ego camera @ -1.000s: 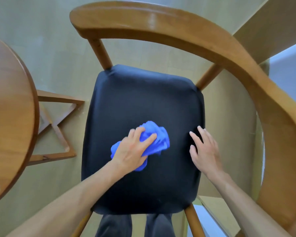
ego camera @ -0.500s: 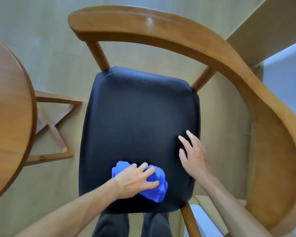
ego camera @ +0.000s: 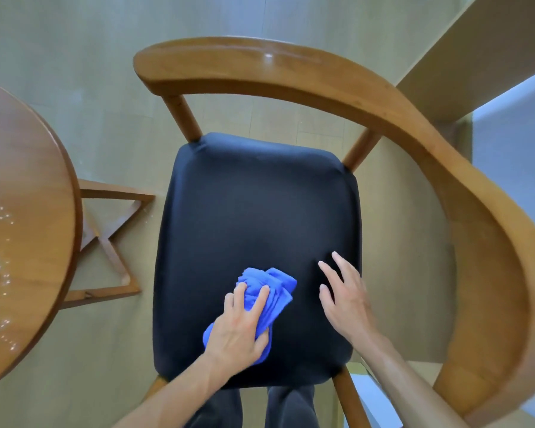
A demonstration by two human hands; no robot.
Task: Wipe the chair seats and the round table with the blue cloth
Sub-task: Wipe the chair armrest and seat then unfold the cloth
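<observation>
Nearest us, our left hand presses the bunched blue cloth onto the black chair seat near its front edge, fingers laid flat over the wad and the thumb tucked against its side. Our right hand rests beside it toward the seat's right edge, fingers spread and holding nothing. To wipe well, we should spread the cloth wider, keep even pressure, and run overlapping strokes up to the back corners by the chair's curved wooden backrest. Beyond the seat's left edge stands the round table, where pale specks show on the top, not yet wiped by our judgement.
</observation>
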